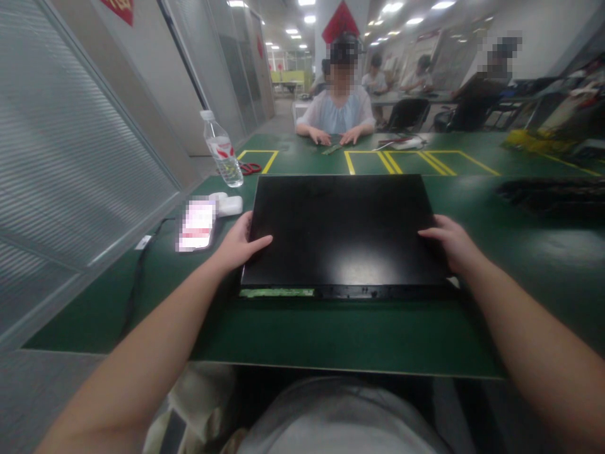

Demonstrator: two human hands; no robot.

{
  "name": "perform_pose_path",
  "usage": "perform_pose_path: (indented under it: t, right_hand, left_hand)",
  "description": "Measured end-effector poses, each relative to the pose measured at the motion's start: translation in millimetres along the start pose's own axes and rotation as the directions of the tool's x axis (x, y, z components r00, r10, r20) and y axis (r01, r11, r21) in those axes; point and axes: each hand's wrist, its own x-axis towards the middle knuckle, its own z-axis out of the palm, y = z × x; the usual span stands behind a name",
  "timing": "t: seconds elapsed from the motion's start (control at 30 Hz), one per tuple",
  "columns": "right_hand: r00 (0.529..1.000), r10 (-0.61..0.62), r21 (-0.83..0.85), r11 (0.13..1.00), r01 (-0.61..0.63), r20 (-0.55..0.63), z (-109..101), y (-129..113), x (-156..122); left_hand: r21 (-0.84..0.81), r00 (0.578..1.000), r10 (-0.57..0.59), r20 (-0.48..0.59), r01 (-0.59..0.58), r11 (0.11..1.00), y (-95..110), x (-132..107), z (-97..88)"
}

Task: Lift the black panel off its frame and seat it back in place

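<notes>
A wide, glossy black display panel (pixel 331 227) lies in front of me, dark side up, with light reflecting off its lower right. Along its near edge runs a dark strip, and a green circuit board (pixel 276 292) shows at the left end of that strip. My left hand (pixel 246 243) grips the panel's left edge, thumb on the top face and fingers hidden at the side. On the opposite edge, my right hand (pixel 451 243) holds it the same way. Whether the panel rests fully on the table is hard to tell.
The green table (pixel 350 334) has yellow tape lines farther back. To the left are a lit phone (pixel 197 224), a white case (pixel 230 205), a water bottle (pixel 222 151) and red-handled scissors (pixel 250 168). A person (pixel 338 113) sits opposite. Dark items (pixel 553 195) lie right.
</notes>
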Motion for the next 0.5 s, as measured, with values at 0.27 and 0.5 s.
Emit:
perform_pose_path:
  t: [0.27, 0.5]
  right_hand:
    - [1.0, 0.022, 0.032, 0.999, -0.022, -0.015, 2.9, -2.7, -4.8]
    - [1.0, -0.01, 0.039, 0.999, 0.008, 0.029, 0.4, -0.5, -2.9]
  left_hand:
    - [-0.022, 1.0, -0.025, -0.005, 0.025, 0.999, 2.3, -0.6, 0.2]
    - [-0.027, 1.0, -0.029, 0.007, 0.029, 0.999, 0.4, -0.4, -0.8]
